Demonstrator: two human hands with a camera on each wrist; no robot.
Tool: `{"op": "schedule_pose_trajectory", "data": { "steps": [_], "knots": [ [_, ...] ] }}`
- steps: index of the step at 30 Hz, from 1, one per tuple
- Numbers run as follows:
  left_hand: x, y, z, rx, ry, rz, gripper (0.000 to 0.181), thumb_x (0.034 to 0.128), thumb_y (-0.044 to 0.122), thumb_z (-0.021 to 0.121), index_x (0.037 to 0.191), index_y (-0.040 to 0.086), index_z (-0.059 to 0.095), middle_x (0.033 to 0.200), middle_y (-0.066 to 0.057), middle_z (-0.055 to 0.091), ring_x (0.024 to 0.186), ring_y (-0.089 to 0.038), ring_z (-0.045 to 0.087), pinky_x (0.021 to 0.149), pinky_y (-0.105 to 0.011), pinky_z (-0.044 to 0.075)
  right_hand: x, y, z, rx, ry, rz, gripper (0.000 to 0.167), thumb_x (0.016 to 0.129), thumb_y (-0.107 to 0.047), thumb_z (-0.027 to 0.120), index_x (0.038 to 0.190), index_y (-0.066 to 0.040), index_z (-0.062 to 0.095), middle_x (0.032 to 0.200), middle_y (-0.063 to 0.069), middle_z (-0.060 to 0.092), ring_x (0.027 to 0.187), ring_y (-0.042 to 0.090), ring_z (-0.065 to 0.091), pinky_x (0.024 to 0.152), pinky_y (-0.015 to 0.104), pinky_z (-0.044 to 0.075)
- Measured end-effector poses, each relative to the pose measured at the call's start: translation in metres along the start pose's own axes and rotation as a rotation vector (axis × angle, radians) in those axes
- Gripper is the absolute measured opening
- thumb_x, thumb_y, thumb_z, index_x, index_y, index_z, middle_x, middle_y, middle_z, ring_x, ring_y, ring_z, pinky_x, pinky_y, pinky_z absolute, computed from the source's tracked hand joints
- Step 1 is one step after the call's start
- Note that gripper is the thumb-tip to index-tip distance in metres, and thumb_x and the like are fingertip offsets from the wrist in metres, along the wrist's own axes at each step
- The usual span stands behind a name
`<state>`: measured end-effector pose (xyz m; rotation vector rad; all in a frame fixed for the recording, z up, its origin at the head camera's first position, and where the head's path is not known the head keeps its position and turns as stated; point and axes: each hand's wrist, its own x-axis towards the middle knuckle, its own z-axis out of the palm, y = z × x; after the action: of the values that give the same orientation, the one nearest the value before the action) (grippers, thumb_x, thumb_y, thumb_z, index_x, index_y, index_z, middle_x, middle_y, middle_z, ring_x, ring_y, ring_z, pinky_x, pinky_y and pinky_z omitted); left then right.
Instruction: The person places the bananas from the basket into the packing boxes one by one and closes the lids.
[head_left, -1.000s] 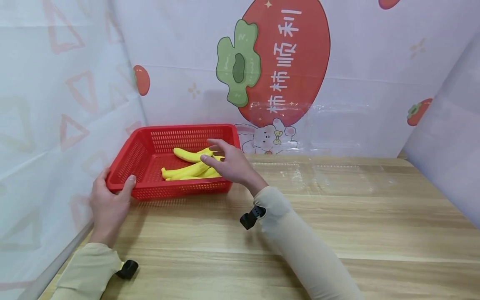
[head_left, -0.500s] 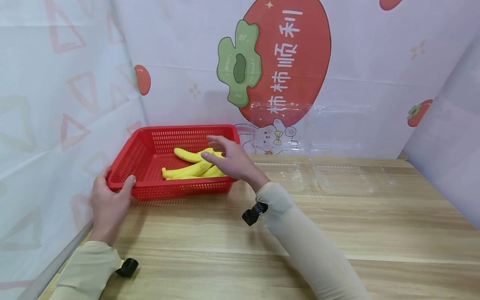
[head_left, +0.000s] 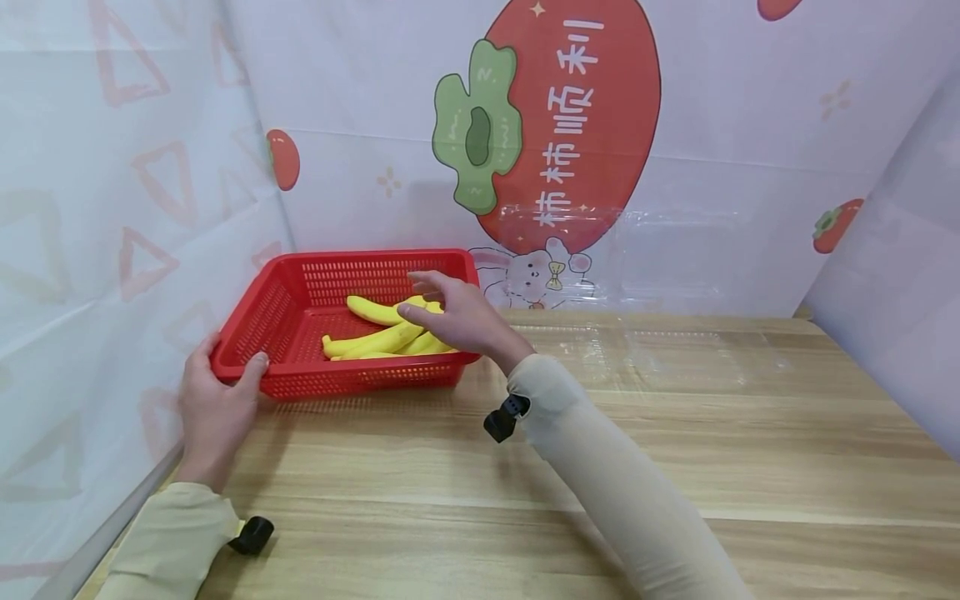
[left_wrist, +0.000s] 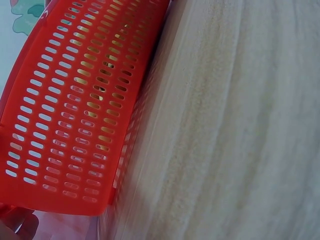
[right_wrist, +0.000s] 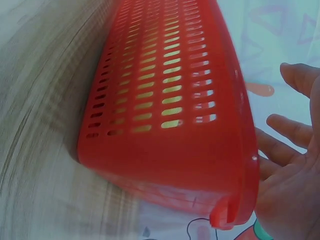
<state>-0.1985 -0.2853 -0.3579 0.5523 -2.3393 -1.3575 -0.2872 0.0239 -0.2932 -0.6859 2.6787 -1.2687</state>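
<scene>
Left hand: the left hand [head_left: 219,414] grips the near corner of the red basket [head_left: 360,381] on its own side, thumb over the rim and fingers around the outside.
Right hand: the right hand [head_left: 465,317] hangs over the basket's opposite end, fingers spread and loosely bent, holding nothing; whether its underside touches the rim cannot be told.
Basket: slotted plastic, standing between the two hands.
Bananas: several yellow bananas [head_left: 382,340] overlap inside the basket, below and just beside the right hand's fingertips; the hand hides part of the pile.
Clear container: a transparent plastic container [head_left: 675,300], faintly outlined, beyond the right hand and to its right.
Lettering: white characters 柿柿顺利, read from bottom to top, on a printed red fruit [head_left: 615,108] beyond the right hand.
Rabbit print: a rabbit with a yellow bow [head_left: 556,275], below the lettering.
Support: a wood-grain table [head_left: 420,483] beneath both hands.
</scene>
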Motion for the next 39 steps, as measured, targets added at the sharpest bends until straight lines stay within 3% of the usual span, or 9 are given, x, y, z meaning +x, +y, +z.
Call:
{"op": "schedule_pose_trajectory", "data": {
  "steps": [9,16,25,32,39],
  "knots": [
    [0.002,-0.002,-0.001,0.002,-0.014,-0.007,0.081,0.1031,0.041,0.058,0.172,0.021,0.019,0.172,-0.01,0.033,0.149,-0.034,0.041,0.122,-0.057,0.043,0.012,0.009,0.007,-0.172,-0.121,-0.013,0.067,0.095,-0.028,0.08,0.156,-0.027,0.054,0.157,0.006,0.056,0.145,0.03,0.053,0.109,0.047,0.057],
    [0.004,-0.004,-0.001,0.007,-0.013,-0.008,0.082,0.1032,0.044,0.058,0.172,0.023,0.019,0.172,-0.008,0.035,0.149,-0.032,0.043,0.122,-0.055,0.043,0.02,0.006,0.012,-0.319,-0.195,-0.006,0.067,0.091,-0.03,0.085,0.152,-0.023,0.059,0.15,0.001,0.062,0.139,0.023,0.053,0.115,0.044,0.052],
    [0.005,-0.005,-0.001,0.013,-0.012,-0.008,0.082,0.1032,0.045,0.058,0.172,0.024,0.019,0.172,-0.007,0.035,0.148,-0.032,0.044,0.122,-0.053,0.043,0.029,0.002,0.01,-0.369,-0.312,0.083,0.057,0.092,-0.028,0.082,0.147,-0.028,0.065,0.144,0.0,0.064,0.133,0.02,0.052,0.111,0.041,0.055],
    [0.006,-0.005,-0.003,0.017,-0.009,-0.007,0.081,0.1035,0.043,0.057,0.172,0.023,0.019,0.173,-0.01,0.034,0.149,-0.034,0.043,0.123,-0.055,0.041,0.034,0.001,0.009,-0.415,-0.326,0.127,0.058,0.09,-0.029,0.084,0.145,-0.03,0.066,0.144,-0.002,0.064,0.129,0.018,0.054,0.105,0.039,0.058],
    [0.005,-0.003,-0.002,0.027,-0.017,0.003,0.082,0.1037,0.042,0.057,0.172,0.02,0.018,0.173,-0.012,0.033,0.15,-0.037,0.042,0.122,-0.058,0.041,0.038,0.005,0.007,-0.461,-0.378,0.133,0.047,0.093,-0.028,0.08,0.139,-0.033,0.071,0.139,-0.004,0.066,0.123,0.017,0.054,0.095,0.031,0.058]
  ]
}}
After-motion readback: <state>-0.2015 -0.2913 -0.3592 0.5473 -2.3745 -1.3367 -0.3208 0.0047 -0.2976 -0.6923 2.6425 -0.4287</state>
